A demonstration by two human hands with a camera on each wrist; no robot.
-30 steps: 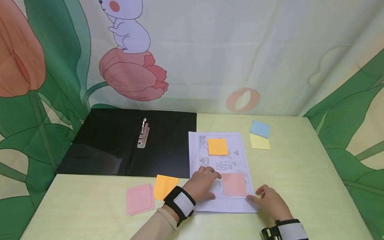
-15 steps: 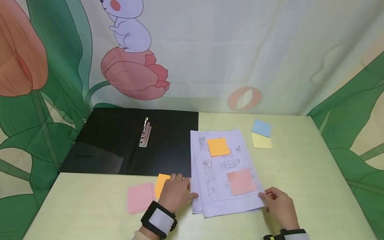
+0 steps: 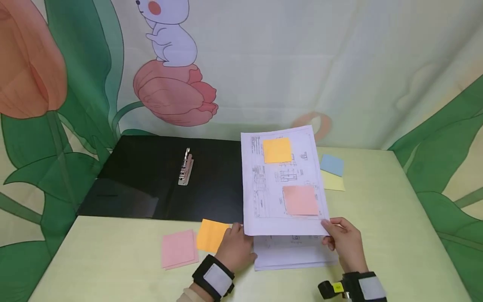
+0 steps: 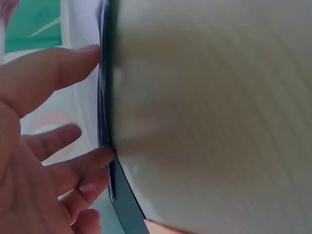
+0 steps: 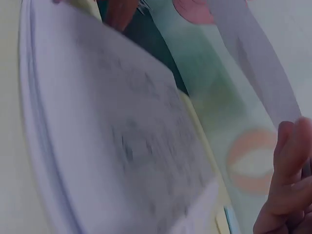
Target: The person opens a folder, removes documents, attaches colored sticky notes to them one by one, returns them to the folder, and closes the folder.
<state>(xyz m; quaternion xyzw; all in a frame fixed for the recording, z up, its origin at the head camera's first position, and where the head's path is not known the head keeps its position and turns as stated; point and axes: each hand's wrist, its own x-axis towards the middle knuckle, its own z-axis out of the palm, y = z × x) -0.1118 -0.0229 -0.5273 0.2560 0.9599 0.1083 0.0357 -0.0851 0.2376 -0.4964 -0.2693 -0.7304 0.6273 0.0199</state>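
Note:
My right hand [image 3: 344,243] pinches the lower right corner of a printed sheet [image 3: 277,178], lifted and tilted above the other papers. An orange sticky note [image 3: 277,150] and a pink sticky note [image 3: 301,200] are on its face. Below it lies a stack of printed papers [image 3: 292,256], mostly covered in the head view; its printed top page [image 5: 122,131] shows in the right wrist view. My left hand [image 3: 235,249] rests at the stack's lower left. In the left wrist view its thumb and fingers touch the papers' edge [image 4: 103,97], without curling round it.
An open black folder [image 3: 211,180] with a metal clip [image 3: 185,170] lies at the back left. Pink sticky notes [image 3: 179,248] and an orange one [image 3: 212,235] lie near the left hand. Blue [image 3: 332,165] and yellow [image 3: 333,180] notes lie at the right. A printed curtain hangs behind.
The right hand has raised the top sheet off the stack and carried it away from the person. The left hand moved left off the sheet, then back against the stack's edge.

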